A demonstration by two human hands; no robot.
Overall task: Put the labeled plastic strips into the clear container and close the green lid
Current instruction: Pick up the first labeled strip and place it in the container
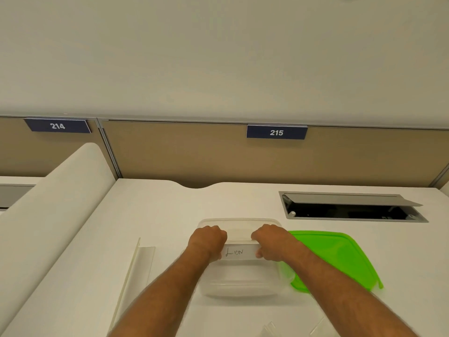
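Observation:
A clear plastic strip (239,252) with a handwritten white label is held level over the open clear container (239,287). My left hand (208,240) grips its left end and my right hand (272,242) grips its right end. The container stands on the white desk in front of me, its far rim showing beyond my knuckles. The green lid (340,256) lies flat on the desk, right of the container and touching its side. Another long clear strip (136,271) lies on the desk to the left. Whether any strips lie inside the container cannot be told.
An open cable hatch (352,209) with a raised grey flap sits at the back right of the desk. A white divider panel (48,203) slopes along the left. More clear plastic pieces (272,329) show at the bottom edge. A tan partition with number signs stands behind.

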